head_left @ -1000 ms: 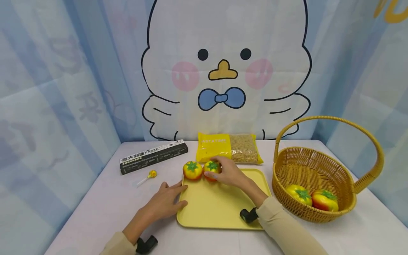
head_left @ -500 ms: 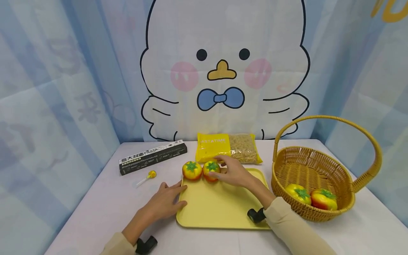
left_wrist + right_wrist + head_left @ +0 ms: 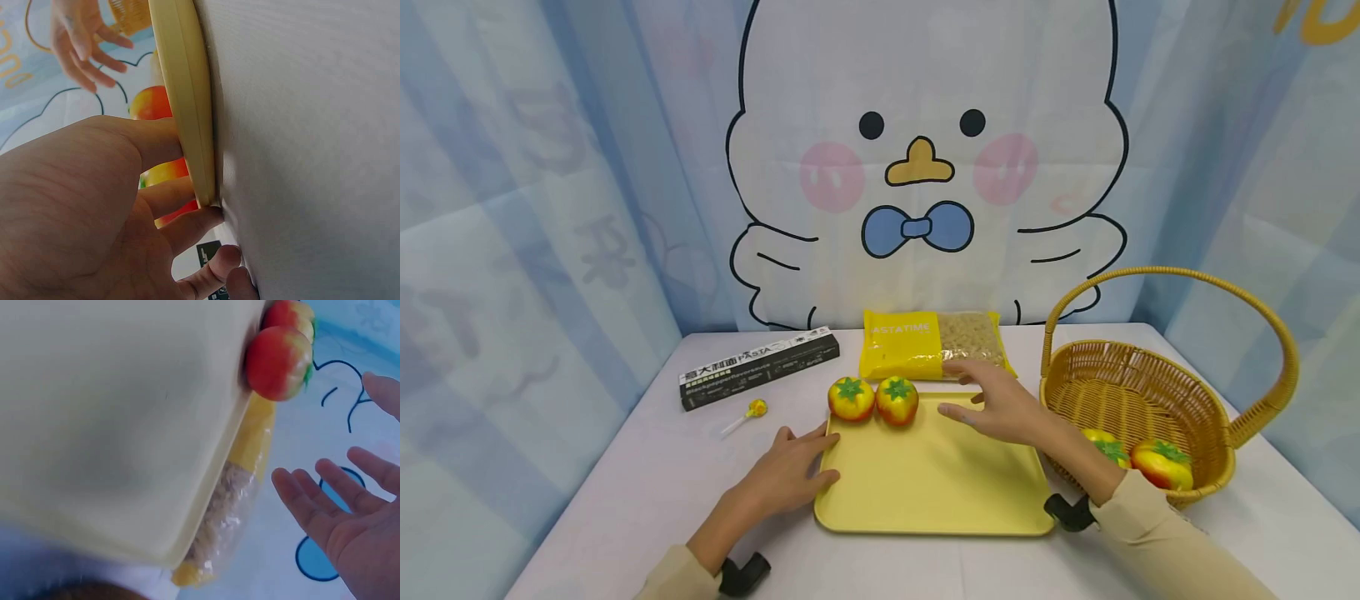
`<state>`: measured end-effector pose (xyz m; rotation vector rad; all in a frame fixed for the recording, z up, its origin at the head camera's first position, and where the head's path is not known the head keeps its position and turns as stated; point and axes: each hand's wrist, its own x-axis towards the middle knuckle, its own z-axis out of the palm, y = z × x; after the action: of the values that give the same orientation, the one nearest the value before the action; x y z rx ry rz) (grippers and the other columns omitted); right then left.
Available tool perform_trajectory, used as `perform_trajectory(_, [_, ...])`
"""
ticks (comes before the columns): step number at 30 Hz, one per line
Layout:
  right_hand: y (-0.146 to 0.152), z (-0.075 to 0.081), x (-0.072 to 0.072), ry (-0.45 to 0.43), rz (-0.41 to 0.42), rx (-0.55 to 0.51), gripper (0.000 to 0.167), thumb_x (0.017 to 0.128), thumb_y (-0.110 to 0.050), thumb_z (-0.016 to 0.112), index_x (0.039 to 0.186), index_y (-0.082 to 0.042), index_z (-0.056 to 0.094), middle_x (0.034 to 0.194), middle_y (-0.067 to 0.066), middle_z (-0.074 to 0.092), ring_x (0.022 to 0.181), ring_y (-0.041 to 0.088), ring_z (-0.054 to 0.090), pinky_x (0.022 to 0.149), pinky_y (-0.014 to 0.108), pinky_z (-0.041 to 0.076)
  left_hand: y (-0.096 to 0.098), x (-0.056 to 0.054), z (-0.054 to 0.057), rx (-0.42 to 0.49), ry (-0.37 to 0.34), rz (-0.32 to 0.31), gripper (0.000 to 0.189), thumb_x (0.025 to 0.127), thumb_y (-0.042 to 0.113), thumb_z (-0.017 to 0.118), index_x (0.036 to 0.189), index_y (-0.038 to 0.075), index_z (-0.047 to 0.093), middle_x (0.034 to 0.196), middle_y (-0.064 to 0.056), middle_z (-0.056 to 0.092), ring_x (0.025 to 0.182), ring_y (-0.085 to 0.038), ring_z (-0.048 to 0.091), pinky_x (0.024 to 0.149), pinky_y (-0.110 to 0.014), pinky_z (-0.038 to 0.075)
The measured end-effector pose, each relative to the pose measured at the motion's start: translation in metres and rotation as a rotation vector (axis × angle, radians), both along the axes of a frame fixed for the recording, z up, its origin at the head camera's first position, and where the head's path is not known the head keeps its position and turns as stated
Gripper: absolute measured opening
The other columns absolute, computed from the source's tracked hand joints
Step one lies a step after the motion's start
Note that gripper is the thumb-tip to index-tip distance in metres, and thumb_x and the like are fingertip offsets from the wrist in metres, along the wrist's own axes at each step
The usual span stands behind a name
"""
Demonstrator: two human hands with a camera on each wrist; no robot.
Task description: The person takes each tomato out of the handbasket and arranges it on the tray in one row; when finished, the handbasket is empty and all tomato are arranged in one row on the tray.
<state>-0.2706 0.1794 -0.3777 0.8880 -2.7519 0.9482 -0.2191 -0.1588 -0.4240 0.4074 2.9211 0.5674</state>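
Two round red-and-yellow toy fruits with green star-shaped leaf tops stand side by side at the far left corner of the yellow tray (image 3: 932,483). They are the left fruit (image 3: 850,402) and the right fruit (image 3: 897,404). My left hand (image 3: 790,475) rests at the tray's left edge, thumb and index finger over the rim, other fingers beside it, as the left wrist view shows. My right hand (image 3: 1000,404) hovers over the tray's far right part, fingers spread and holding nothing. In the right wrist view it is apart from both fruits.
A wicker basket (image 3: 1120,375) with a tall handle stands at right, with two more such fruits inside, one partly behind my right forearm. A yellow pasta bag (image 3: 902,342) lies behind the tray. At left are a black pasta box (image 3: 760,367) and a lollipop (image 3: 756,408).
My right hand has let go of the right fruit and drawn away to the right. That fruit stays beside the other one. The left hand has not moved.
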Motion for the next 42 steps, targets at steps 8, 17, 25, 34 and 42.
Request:
perform_trajectory(8, [0.029,0.016,0.018,0.081,-0.035,0.036,0.061,0.096,-0.026,0.081,0.148,-0.007,0.057,0.148,0.018,0.063,0.126,0.04,0.066,0.093,0.048,0.061,-0.002,0.0,0.0,-0.009,-0.004,0.006,0.059,0.097,0.038,0.075,0.151,0.017,0.061,0.167,-0.006,0.048,0.098,-0.024,0.044,0.078,-0.036,0.036])
perform_trajectory(17, [0.064,0.025,0.042,0.219,-0.079,0.072,0.048,0.094,-0.021,0.082,0.137,-0.008,0.066,0.129,0.011,0.072,0.108,0.027,0.071,0.087,0.042,0.062,-0.001,-0.001,0.0,-0.004,-0.002,-0.009,0.059,0.097,0.037,0.075,0.15,0.016,0.061,0.166,-0.007,0.048,0.1,-0.025,0.045,0.079,-0.037,0.037])
perform_trajectory(25, [0.093,0.024,0.053,0.3,-0.136,0.127,0.046,0.09,-0.022,0.086,0.131,-0.013,0.071,0.125,0.006,0.075,0.108,0.026,0.071,0.088,0.04,0.061,-0.001,-0.001,0.0,-0.002,-0.001,-0.017,0.059,0.098,0.037,0.074,0.151,0.015,0.061,0.167,-0.009,0.048,0.099,-0.025,0.044,0.078,-0.037,0.036])
perform_trajectory(34, [0.126,0.022,0.064,0.222,-0.189,0.213,0.051,0.091,-0.035,0.085,0.136,-0.015,0.068,0.128,0.007,0.075,0.109,0.03,0.071,0.085,0.038,0.061,-0.001,0.0,0.0,-0.011,-0.002,-0.015,0.059,0.098,0.037,0.075,0.151,0.015,0.061,0.167,-0.007,0.048,0.099,-0.024,0.044,0.078,-0.037,0.036])
perform_trajectory(42, [0.153,0.012,0.067,0.263,-0.141,0.183,0.051,0.085,-0.027,0.091,0.13,-0.017,0.07,0.121,-0.002,0.076,0.104,0.001,0.067,0.078,0.028,0.061,-0.001,-0.002,-0.001,-0.016,-0.002,-0.014,0.06,0.098,0.038,0.075,0.151,0.016,0.06,0.167,-0.006,0.048,0.1,-0.024,0.045,0.078,-0.037,0.037])
